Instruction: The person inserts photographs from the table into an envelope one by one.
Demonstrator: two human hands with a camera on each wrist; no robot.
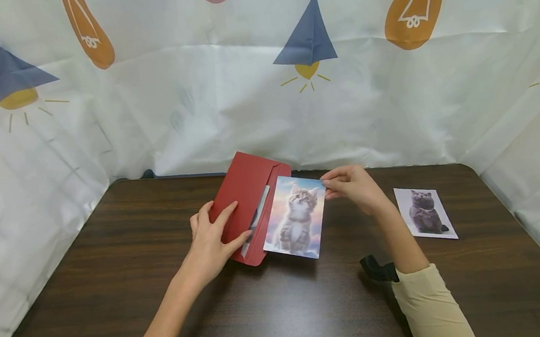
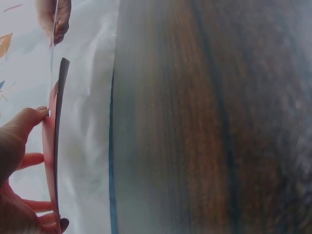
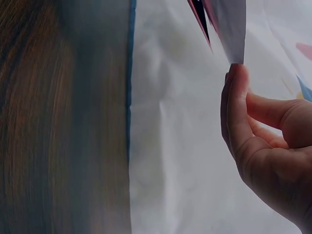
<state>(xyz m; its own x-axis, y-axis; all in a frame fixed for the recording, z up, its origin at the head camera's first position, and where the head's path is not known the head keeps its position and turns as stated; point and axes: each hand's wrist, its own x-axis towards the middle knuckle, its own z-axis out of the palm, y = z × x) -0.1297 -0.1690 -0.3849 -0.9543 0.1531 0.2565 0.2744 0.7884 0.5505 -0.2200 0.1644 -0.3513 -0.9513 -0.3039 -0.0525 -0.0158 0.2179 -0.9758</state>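
Observation:
My left hand grips a red envelope, thumb on its front near the opening and fingers spread over the left side. White paper shows in the envelope's slit. Thumb and fingers of my right hand pinch the upper right corner of a picture card with a light striped kitten on it. That card overlaps the envelope's right edge in the head view. Edge-on in the left wrist view, the envelope stands between thumb and fingers. The right wrist view has the card's pale back above the pinching fingertips.
A second card, with a dark grey cat, lies on the brown wooden table to the right of my right arm. Behind the table's far edge hangs a white curtain printed with lamps and bulbs. Black wrist mounts sit on both forearms.

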